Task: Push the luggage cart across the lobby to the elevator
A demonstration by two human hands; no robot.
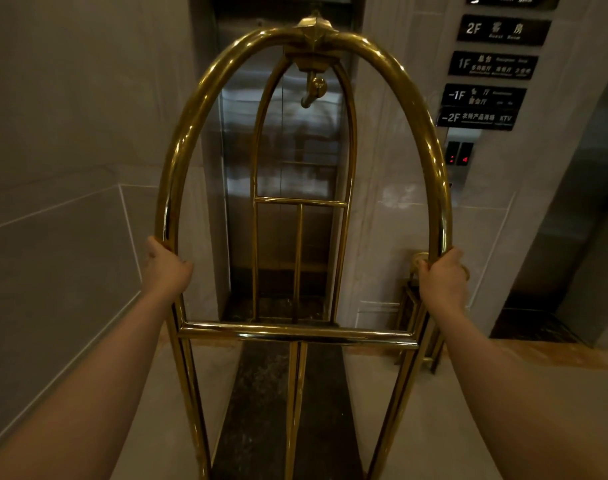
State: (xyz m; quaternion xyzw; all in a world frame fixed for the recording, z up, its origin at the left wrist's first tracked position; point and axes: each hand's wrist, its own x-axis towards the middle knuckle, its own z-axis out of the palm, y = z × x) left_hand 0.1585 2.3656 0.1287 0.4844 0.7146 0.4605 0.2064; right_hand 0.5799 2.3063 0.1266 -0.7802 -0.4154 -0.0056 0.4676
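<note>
A brass luggage cart [297, 332] with a tall arched frame fills the middle of the view, with nothing hanging from its top hook. My left hand [167, 265] grips the left upright of the near arch. My right hand [442, 275] grips the right upright at the same height. Straight ahead, seen through the arch, stand the closed steel elevator doors [309, 150]. The cart's far end is close to the doors, over a dark stone strip on the floor.
A grey tiled wall [70, 168] runs close on the left. Right of the doors hang black floor signs [482, 98] above a call panel [460, 154] with red digits. A brass stand [416, 306] sits by the right wall. A second opening [572, 237] is at far right.
</note>
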